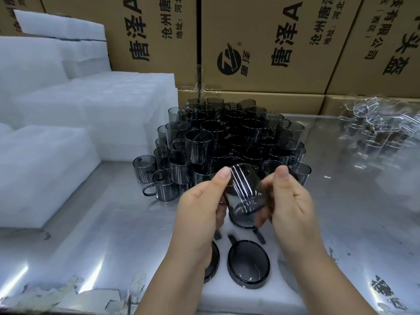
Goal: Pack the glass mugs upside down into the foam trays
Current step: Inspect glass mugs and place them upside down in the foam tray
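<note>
— Looking down from the head view, what have the hands got?

— One smoky grey glass mug (244, 189), held between the two of them. The left hand (200, 214) curls round its left wall with the thumb lying along the top. The right hand (293, 201) curls round the other side, thumb up as well. Both are closed on the glass.

— Is it upright?

— No, tilted. The rounded end points up and away from the person, the other end down toward them. I cannot make out its handle.

— Where does it hang?

— Above the flat white foam tray (227, 296). Straight under the grip a dark upside-down mug (241, 221) sits in the foam, its handle pointing toward the person's right. Nearer the person than the grip, an inverted mug (248, 263) shows its round base. A third mug (213, 262) is half hidden under the left wrist.

— And beyond the grip?

— A heap of grey mugs (227, 137), upright and stacked in tiers on the shiny metal table (102, 235). Left of the grip, well apart, stand thick blocks of white foam (41, 173). Far to the right lie clear glass mugs (375, 123), blurred. Brown cardboard boxes (261, 42) with black print close off the back.
</note>
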